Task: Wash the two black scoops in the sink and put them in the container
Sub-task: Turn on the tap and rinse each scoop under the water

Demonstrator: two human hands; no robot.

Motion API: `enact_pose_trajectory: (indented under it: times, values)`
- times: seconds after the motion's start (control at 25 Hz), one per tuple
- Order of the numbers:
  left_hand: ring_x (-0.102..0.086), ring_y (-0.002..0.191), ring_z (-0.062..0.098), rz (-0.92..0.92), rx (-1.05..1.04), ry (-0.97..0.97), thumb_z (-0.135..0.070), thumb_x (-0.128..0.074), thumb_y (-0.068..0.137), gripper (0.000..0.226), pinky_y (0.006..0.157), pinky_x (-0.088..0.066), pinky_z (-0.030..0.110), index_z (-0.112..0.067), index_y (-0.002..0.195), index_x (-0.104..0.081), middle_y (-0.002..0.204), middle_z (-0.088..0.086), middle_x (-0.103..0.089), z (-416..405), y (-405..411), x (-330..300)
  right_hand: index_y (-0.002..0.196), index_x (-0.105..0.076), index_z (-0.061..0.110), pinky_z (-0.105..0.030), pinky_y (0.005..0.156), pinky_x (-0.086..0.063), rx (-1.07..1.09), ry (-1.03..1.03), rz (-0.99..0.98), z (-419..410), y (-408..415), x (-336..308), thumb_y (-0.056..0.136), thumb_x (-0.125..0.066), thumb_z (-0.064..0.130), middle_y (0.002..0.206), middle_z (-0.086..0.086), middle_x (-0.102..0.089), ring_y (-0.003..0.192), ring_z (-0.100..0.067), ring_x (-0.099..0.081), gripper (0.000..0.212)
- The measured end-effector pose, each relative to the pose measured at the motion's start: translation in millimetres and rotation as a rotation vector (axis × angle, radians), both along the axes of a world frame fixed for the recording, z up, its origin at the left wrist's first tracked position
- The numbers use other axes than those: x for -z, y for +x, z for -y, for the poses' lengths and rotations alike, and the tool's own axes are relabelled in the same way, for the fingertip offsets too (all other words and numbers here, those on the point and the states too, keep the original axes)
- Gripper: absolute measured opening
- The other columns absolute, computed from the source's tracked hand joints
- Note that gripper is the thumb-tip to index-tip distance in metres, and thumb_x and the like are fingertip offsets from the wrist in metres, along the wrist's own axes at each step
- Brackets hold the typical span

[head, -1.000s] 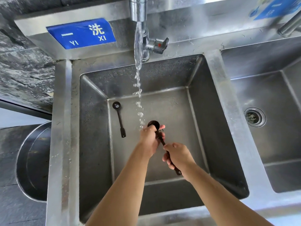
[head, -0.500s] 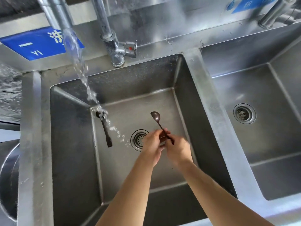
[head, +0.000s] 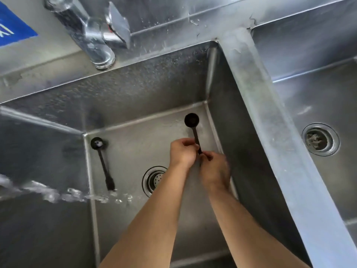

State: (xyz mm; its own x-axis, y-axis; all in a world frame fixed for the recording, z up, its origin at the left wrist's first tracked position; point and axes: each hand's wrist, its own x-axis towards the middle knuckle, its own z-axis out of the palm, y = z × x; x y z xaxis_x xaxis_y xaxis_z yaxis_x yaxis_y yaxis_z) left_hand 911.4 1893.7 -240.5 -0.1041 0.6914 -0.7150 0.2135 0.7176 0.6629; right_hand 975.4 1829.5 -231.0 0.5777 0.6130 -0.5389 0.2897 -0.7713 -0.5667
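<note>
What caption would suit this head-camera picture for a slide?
Both hands grip one black scoop over the sink; the other scoop lies on its floor.

A blue sign (head: 13,29) is fixed to the steel backsplash (head: 173,8) at the upper left, cut off by the frame edge. Only a fragment of one white stroke or letter shows at its left margin; it is too partial to be read as any character or word. A small red mark on the tap valve (head: 110,29) is blurred and carries no legible symbol. No other text, brand, number or label can be read on the sink basins, drains, scoops or tap.
</note>
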Motion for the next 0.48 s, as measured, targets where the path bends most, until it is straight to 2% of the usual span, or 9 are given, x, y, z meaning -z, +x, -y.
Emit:
enact_pose_trajectory:
  times: [0.08, 0.16, 0.32, 0.48]
  values:
    - [-0.073, 0.094, 0.033, -0.062, 0.060, 0.022, 0.002, -0.064, 0.083, 0.019, 0.087, -0.059, 0.045, -0.008, 0.094, -0.077, 0.094, 0.017, -0.076, -14.1, 5.6, 20.0, 0.092, -0.079, 0.016, -0.020, 0.051, -0.035, 0.068, -0.001, -0.003, -13.6, 4.1, 17.5, 0.094, -0.056, 0.019, 0.082, -0.002, -0.072, 0.075, -0.021, -0.064, 0.024]
    - [-0.073, 0.093, 0.033, -0.107, 0.095, 0.035, -0.001, -0.066, 0.079, 0.020, 0.087, -0.059, 0.045, -0.013, 0.088, -0.079, 0.090, 0.016, -0.077, -22.6, 12.2, 32.3, 0.094, -0.079, 0.015, -0.018, 0.048, -0.030, 0.082, 0.007, 0.047, -20.6, 6.2, 28.6, 0.095, -0.056, 0.018, 0.081, -0.005, -0.071, 0.072, -0.022, -0.060, 0.024]
    - [-0.074, 0.087, 0.032, -0.192, 0.075, 0.041, -0.002, -0.070, 0.074, 0.017, 0.082, -0.061, 0.042, -0.017, 0.076, -0.077, 0.085, 0.013, -0.077, -33.0, 22.4, 47.6, 0.099, -0.078, 0.013, -0.024, 0.065, -0.035, 0.110, 0.054, 0.114, -24.9, 2.7, 41.7, 0.095, -0.054, 0.016, 0.097, -0.012, -0.075, 0.082, -0.026, -0.063, 0.025]
    - [-0.074, 0.085, 0.031, -0.225, 0.064, 0.039, -0.002, -0.070, 0.073, 0.017, 0.080, -0.062, 0.040, -0.017, 0.077, -0.078, 0.084, 0.012, -0.077, -42.6, 23.1, 49.9, 0.100, -0.078, 0.011, -0.024, 0.067, -0.033, 0.142, 0.108, 0.111, -31.2, -1.3, 49.6, 0.096, -0.055, 0.015, 0.099, -0.014, -0.074, 0.088, -0.028, -0.065, 0.024]
